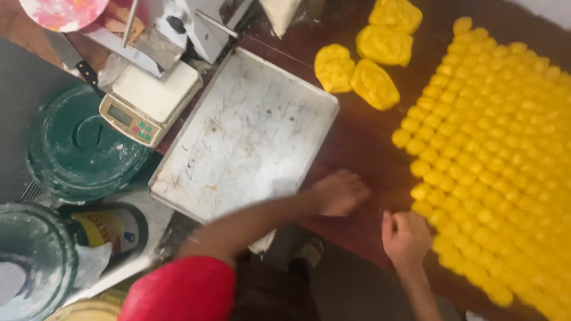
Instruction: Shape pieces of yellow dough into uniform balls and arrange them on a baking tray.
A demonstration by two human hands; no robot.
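Observation:
My left hand [339, 193], blurred, lies knuckles up on the dark brown table [363, 142] just past the corner of an empty metal baking tray [244, 137]. Whether anything is under it is hidden. My right hand [405, 236] is curled into a fist at the table's near edge. It sits right beside a large field of small yellow dough balls [499, 148] laid in close rows, and nothing shows between its fingers. A red sleeve [181, 291] covers my left upper arm.
Several bigger yellow dough lumps [372, 59] lie at the far side of the table. A small digital scale [148, 101] stands left of the tray. Two green round lids [80, 145] and a dark bottle with a yellow label [110, 229] sit at the left.

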